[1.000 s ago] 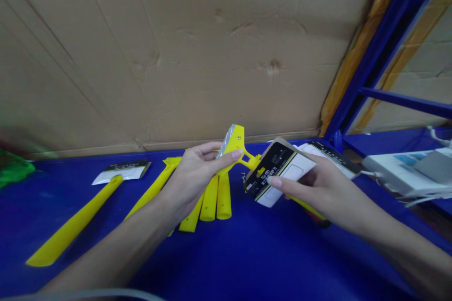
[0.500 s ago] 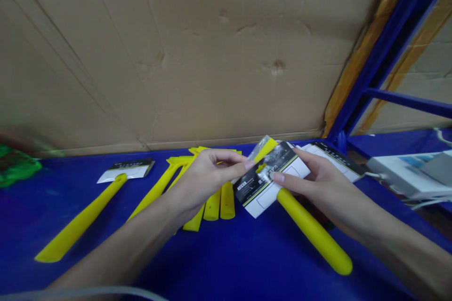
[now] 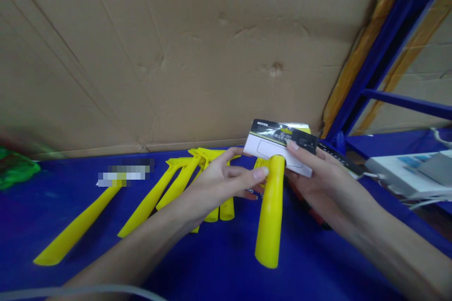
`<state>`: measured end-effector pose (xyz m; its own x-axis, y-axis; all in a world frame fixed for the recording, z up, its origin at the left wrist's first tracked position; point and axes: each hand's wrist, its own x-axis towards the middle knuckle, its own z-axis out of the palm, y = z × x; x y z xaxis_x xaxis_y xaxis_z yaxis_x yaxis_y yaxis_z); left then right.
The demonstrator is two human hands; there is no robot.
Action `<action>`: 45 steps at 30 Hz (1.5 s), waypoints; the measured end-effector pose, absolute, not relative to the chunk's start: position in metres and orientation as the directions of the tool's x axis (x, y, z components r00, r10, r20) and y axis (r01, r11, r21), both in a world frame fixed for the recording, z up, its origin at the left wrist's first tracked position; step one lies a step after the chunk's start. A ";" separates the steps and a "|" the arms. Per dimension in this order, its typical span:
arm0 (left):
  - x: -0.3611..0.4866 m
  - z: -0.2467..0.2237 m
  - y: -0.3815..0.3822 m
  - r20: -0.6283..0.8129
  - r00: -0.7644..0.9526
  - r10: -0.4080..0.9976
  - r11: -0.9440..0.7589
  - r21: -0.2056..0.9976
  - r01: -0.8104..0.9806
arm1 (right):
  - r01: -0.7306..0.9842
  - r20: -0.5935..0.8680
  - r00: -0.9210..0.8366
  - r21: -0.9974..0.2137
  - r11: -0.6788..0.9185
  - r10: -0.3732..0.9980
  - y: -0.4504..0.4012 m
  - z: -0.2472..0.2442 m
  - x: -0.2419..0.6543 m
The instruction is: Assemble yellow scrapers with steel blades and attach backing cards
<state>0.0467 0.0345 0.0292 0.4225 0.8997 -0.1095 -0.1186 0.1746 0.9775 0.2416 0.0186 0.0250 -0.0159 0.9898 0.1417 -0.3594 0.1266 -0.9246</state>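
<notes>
Yellow plastic-handled scraper [image 3: 270, 216] and its black-and-white card packaging [image 3: 278, 143] are pinched in the right hand [image 3: 318, 183], above a blue table [image 3: 212, 263]; the left hand's [image 3: 222, 183] fingers curve, parted, just beside the handle.

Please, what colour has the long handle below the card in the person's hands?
The handle is bright yellow, shown best in the head view.

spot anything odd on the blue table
Yes: a pixelated patch sits at the head of the far-left yellow handle on the blue table. It looks odd because it is a digital blur, so what lies under it cannot be made out.
</notes>
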 end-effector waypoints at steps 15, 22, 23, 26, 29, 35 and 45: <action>0.038 0.033 0.026 -0.073 0.525 0.848 -0.019 0.986 0.168 | -0.365 0.070 0.104 -0.925 0.104 0.992 0.026 0.010 0.251; 0.032 0.035 0.019 -0.055 0.549 0.834 -0.195 0.902 0.386 | -0.297 -0.026 0.003 -0.955 -0.024 1.000 0.028 0.011 0.273; 0.032 0.035 0.018 -0.025 0.535 0.844 -0.233 0.882 0.409 | -0.276 -0.025 -0.013 -0.961 -0.027 1.000 0.029 0.011 0.276; 0.033 0.034 0.018 0.095 0.506 0.858 -0.369 0.798 0.477 | -0.187 0.001 -0.056 -0.982 -0.009 0.998 0.031 0.011 0.284; 0.032 0.033 0.019 0.174 0.497 0.850 -0.446 0.740 0.503 | -0.122 0.042 -0.085 -0.992 0.032 0.996 0.035 0.013 0.287; 0.028 0.035 0.017 0.227 0.455 0.861 -0.485 0.637 0.599 | -0.153 0.091 -0.114 -0.986 0.073 0.989 0.046 0.019 0.277; -0.005 0.040 0.003 0.403 0.434 0.806 -0.587 0.444 0.677 | -0.177 0.071 -0.409 -0.984 -0.003 0.910 0.060 0.032 0.241</action>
<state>-0.0055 0.0027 0.0401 0.4342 0.8056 0.4030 0.6767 -0.5870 0.4444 0.2409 0.0596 0.0322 -0.4087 0.9100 0.0706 -0.1768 -0.0030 -0.9842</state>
